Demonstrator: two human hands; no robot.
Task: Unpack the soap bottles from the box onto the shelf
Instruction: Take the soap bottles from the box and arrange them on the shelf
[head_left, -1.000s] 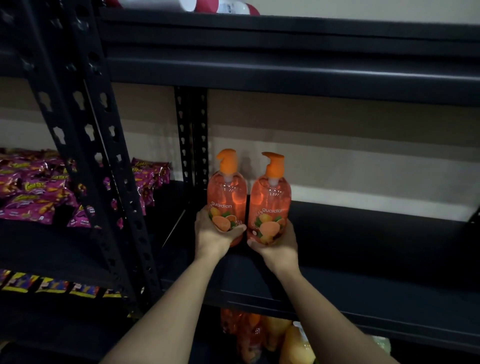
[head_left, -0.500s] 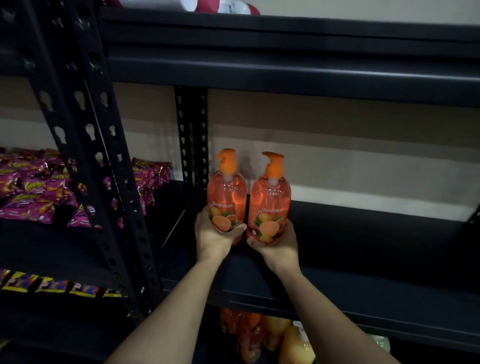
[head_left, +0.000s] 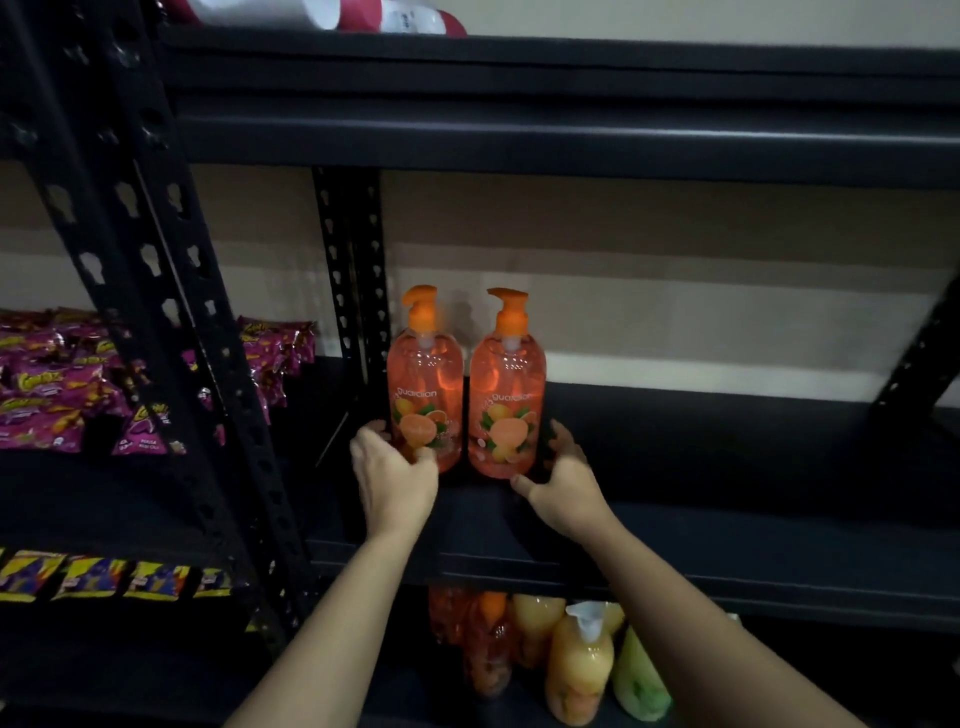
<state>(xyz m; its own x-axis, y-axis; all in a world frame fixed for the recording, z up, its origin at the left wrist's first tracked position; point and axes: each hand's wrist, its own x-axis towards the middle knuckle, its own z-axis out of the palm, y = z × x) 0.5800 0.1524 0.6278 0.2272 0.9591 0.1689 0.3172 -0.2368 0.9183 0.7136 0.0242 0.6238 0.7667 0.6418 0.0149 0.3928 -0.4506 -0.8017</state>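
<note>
- Head view, placement: left soap bottle (head_left: 426, 395) and right soap bottle (head_left: 506, 400) are standing upright on the black shelf (head_left: 727, 467), side by side and nearly touching, labels facing forward, just right of the perforated upright (head_left: 353, 291).
- Left hand (head_left: 392, 473) is gripping the left soap bottle low down, thumb lying across the foot of the label and fingers wrapping behind; right hand (head_left: 563, 478) is spreading wide beside the right soap bottle's base, thumb reaching in front of it, fingers seeming just clear of the plastic.
- Step in hand, as I am judging it: letting go after setting the pair down; the left hand should be opening straight outward rather than dragging, since the bottles are tall and narrow-footed and a sideways pull could be tipping one into the other.
- Both are sitting about mid-depth; nudging them back toward the wall with flat fingers at the base, not at the pump heads, would be leaving front room for a further row.
- Arms should be drawing back low and straight, avoiding the shelf's front edge.
- More soap bottles (head_left: 576, 670), orange, yellow and green, are waiting below the shelf; whether they are sitting in the box I cannot tell.
- Pink snack packets (head_left: 47, 395) are lying on the neighbouring rack, well apart.
</note>
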